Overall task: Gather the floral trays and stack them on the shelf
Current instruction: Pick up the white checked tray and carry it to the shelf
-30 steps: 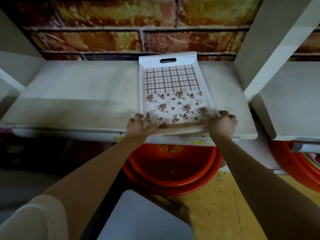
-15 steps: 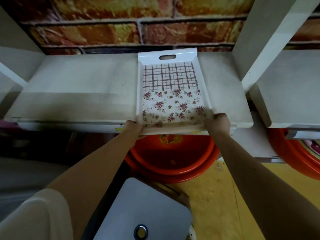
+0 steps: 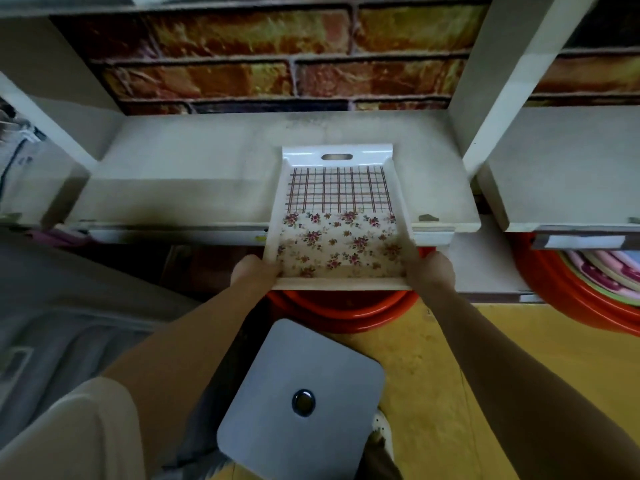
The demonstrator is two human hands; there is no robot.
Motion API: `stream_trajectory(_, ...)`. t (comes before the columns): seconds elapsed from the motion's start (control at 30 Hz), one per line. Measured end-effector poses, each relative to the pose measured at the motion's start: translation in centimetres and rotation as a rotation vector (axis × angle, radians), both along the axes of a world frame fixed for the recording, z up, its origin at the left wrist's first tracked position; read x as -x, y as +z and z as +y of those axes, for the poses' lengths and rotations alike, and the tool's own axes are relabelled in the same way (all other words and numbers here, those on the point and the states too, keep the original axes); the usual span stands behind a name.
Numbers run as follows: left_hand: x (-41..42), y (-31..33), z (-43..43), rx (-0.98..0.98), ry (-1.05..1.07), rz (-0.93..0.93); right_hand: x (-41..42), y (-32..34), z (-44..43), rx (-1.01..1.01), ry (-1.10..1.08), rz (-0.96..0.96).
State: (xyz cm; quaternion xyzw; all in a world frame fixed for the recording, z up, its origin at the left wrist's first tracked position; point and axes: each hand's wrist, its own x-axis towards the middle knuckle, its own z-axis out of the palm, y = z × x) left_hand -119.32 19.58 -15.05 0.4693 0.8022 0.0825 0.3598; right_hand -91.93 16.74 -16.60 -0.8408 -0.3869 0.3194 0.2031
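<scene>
Brick-patterned wall (image 3: 242, 64) backed a pale shelf (image 3: 194, 181). The left hand (image 3: 254, 271) gripped the near left corner of the floral tray (image 3: 339, 216), and the right hand (image 3: 433, 271) gripped its near right corner, each closed round the rim. The tray's far half, with the handle slot and plaid pattern, lay on the shelf toward its right end. The flowered near half hung out past the shelf's front edge. Under that overhang sat a red basin (image 3: 339, 311) on the yellow floor (image 3: 433, 358), and nearer stood a grey square stool (image 3: 277, 393).
</scene>
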Motion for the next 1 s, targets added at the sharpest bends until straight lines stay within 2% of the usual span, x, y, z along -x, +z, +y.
stream_trajectory(0.17,1.8,3.0,-5.3,0.003,-0.071,0.053,1.9,3.1,-5.3,0.0,-0.027,0.003)
stream_trajectory(0.47,5.1,12.2,-13.9,-0.025,-0.18,0.194,5.1,10.7,-14.1,-0.054,-0.044,0.058)
stream_trajectory(0.6,5.8,15.2,-17.3,-0.118,-0.096,0.153,5.5,13.9,-16.7,-0.118,-0.014,0.08)
stream_trajectory(1.0,5.8,21.7,-32.4,-0.269,0.089,0.2,5.0,20.8,-27.1,-0.253,0.159,0.064)
